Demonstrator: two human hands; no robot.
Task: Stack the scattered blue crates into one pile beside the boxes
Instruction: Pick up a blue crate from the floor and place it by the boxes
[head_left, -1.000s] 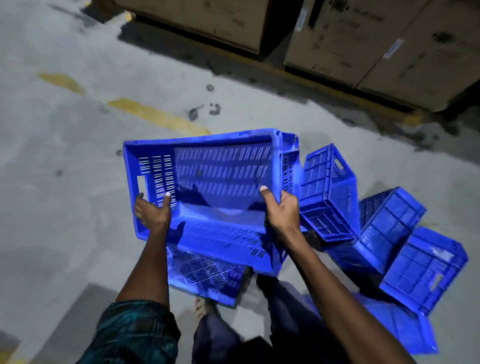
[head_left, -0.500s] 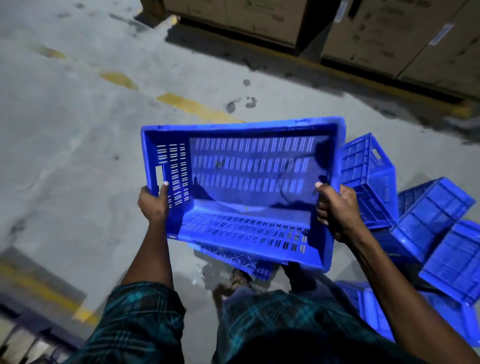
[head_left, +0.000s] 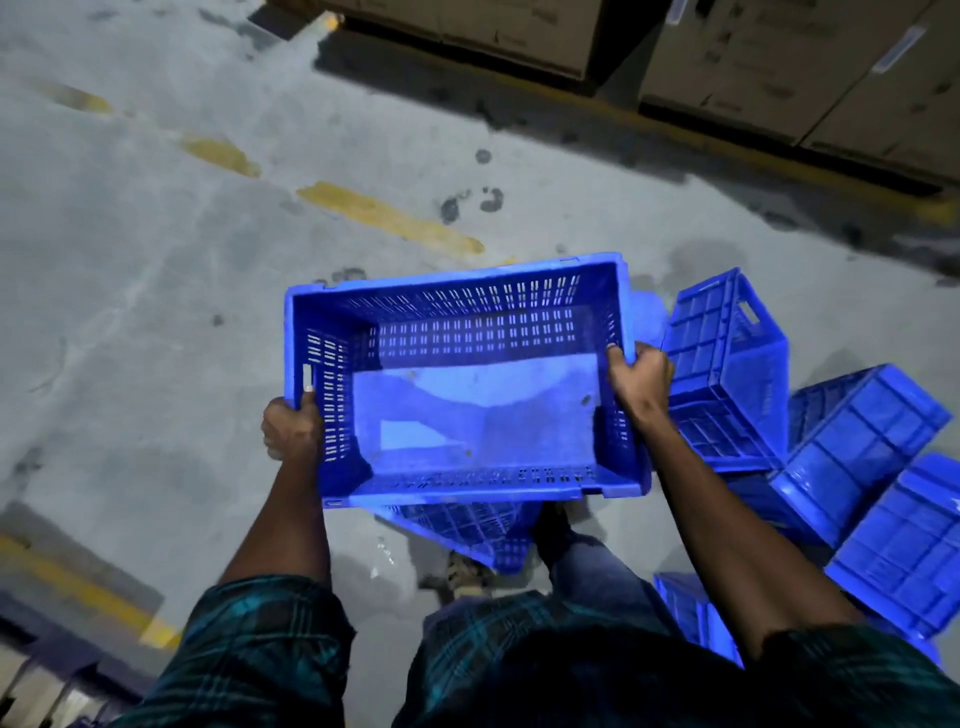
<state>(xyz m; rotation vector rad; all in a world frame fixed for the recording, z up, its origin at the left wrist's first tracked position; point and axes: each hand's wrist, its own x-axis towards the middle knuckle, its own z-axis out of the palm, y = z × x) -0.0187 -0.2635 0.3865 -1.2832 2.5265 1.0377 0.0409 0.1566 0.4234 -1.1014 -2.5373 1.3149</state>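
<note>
Person has one blue crate (head_left: 467, 384) lifted clear of the floor, open side up, roughly level, held in front of the torso. Left hand (head_left: 292, 428) grips the left end wall, thumb hooked over the rim by the handle slot; right hand (head_left: 640, 382) is curled over the right end rim, fingers wrapped on it. Both hands closed tight on the crate, nothing else held. Remaining crates (head_left: 862, 452) lie tipped in a loose heap on the floor to the right, touching each other; another crate (head_left: 467, 530) sits tilted under the held one near the feet. Cardboard boxes (head_left: 779, 67) line the far edge, with bare concrete floor (head_left: 156, 286) between. No pile visible beside the boxes yet, so this likely becomes the base. Judgement: carry it level, set it down flat and square near the boxes, open side up so later crates nest. Watch footing, with crates close to the feet.
</note>
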